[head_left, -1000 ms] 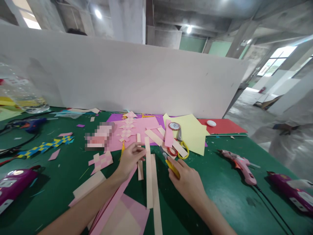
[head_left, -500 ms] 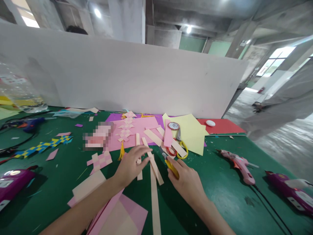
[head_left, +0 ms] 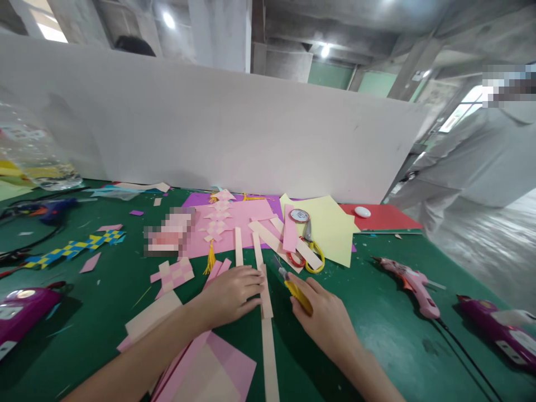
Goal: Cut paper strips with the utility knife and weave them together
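My right hand (head_left: 322,312) is closed around a yellow utility knife (head_left: 300,295), its blade pointing forward and to the left. My left hand (head_left: 234,296) rests low over the table, fingers stretched out and thumb apart, the tips touching the edge of a short cream paper strip (head_left: 267,304). That strip lies over a longer cream strip (head_left: 270,357), nearly in line with it. Another cream strip (head_left: 238,245) runs forward from behind my left hand. Pink strips (head_left: 218,271) lie partly under that hand. Pink and cream sheets (head_left: 232,357) are stacked near my left forearm.
Yellow-handled scissors (head_left: 314,258) and a roll of tape (head_left: 300,215) lie on pale yellow paper (head_left: 335,229). A pink glue gun (head_left: 412,285) is on the right. Woven pink pieces (head_left: 173,275) lie left. A white board (head_left: 218,128) stands behind. Someone in grey (head_left: 481,145) is at right.
The short cream strip has turned from a slant to lie nearly along the longer one. My left hand has come lower and nearer; the knife stays in my right hand. The person at right has moved into view.
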Action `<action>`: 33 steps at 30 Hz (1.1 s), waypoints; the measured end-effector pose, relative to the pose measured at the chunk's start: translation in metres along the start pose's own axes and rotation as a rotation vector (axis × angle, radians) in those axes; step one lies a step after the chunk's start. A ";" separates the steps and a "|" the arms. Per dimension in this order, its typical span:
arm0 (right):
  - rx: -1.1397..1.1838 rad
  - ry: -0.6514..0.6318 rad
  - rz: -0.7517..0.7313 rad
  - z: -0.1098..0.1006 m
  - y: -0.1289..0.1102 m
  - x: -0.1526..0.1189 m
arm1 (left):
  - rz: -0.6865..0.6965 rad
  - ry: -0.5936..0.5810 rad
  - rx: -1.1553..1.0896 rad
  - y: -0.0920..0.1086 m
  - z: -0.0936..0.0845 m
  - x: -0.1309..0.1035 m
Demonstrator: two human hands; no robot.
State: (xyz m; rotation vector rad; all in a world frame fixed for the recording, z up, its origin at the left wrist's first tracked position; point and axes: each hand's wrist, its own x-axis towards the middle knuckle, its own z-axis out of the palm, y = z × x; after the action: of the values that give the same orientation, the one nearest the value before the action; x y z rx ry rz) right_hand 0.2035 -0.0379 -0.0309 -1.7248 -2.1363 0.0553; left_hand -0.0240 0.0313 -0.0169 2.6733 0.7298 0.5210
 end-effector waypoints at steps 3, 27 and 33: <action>0.031 -0.017 0.015 0.000 0.000 -0.002 | -0.039 0.023 0.025 0.001 0.000 0.000; 0.023 -0.018 -0.470 -0.016 0.014 -0.061 | -0.054 -0.031 0.199 0.001 0.013 0.000; -0.021 -0.005 -0.503 -0.015 0.011 -0.062 | -0.033 0.022 0.188 0.002 0.013 0.000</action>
State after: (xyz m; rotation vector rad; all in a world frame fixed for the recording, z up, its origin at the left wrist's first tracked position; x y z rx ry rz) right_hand 0.2288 -0.0971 -0.0373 -1.1503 -2.5134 -0.1013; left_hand -0.0178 0.0272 -0.0278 2.8260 0.8674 0.4970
